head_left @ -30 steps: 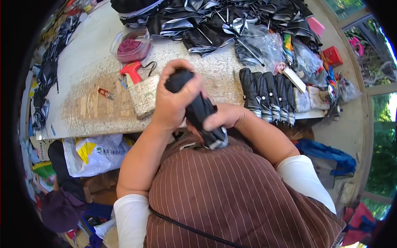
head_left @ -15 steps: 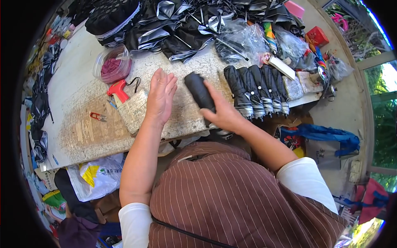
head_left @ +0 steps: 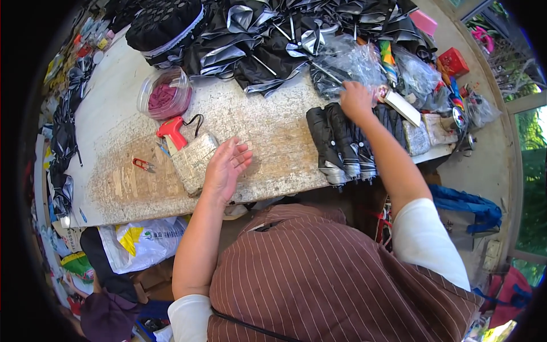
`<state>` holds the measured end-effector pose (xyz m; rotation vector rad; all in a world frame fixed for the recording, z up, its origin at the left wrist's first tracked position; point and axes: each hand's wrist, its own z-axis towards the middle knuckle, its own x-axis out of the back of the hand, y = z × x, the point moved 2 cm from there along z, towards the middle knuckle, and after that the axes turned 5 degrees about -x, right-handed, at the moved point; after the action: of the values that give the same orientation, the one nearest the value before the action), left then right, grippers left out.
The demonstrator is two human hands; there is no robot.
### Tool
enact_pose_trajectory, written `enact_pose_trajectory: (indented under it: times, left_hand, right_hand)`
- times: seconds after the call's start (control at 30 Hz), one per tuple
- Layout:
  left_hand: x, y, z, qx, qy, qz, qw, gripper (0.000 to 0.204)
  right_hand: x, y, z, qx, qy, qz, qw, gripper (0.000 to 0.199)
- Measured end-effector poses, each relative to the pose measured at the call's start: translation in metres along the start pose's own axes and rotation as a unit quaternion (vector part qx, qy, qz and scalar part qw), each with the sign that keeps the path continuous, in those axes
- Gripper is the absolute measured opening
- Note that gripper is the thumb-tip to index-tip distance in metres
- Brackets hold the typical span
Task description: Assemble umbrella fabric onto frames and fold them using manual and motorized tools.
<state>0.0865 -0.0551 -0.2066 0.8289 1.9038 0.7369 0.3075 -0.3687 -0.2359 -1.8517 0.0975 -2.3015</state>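
Left hand (head_left: 227,166) lies open, palm down on the desk (head_left: 273,148), fingers touching a newspaper-wrapped block (head_left: 192,162); right hand (head_left: 356,101) reaches far, its grip unclear, resting atop the folded umbrellas (head_left: 342,142); they lie side by side at the desk's right edge, long axes running near to far; beyond, a plastic bag (head_left: 347,60).

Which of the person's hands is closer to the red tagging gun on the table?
Left. The left hand rests open on the table just right of the red tagging gun, beside the paper-wrapped block. The right hand is far off right, at the row of folded black umbrellas.
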Motion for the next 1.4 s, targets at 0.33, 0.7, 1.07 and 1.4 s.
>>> enact_pose_trajectory:
  times: [0.33,0.7,1.07,1.4]
  left_hand:
    - [0.046,0.006,-0.024,-0.044,-0.031,-0.153,0.987,0.047]
    - [-0.009,0.055,-0.041,-0.147,-0.220,-0.187,0.946,0.072]
    - [0.019,0.031,-0.024,-0.089,-0.030,-0.086,0.992,0.056]
    - [0.039,-0.008,-0.066,0.025,-0.080,-0.129,0.988,0.038]
  right_hand:
    - [0.031,-0.022,0.016,-0.061,-0.151,0.248,0.955,0.033]
    - [0.149,-0.039,-0.078,-0.217,-0.290,0.617,0.699,0.026]
    - [0.116,-0.117,-0.120,0.012,-0.222,0.483,0.847,0.043]
    - [0.030,-0.060,-0.191,0.097,-0.022,0.015,0.995,0.079]
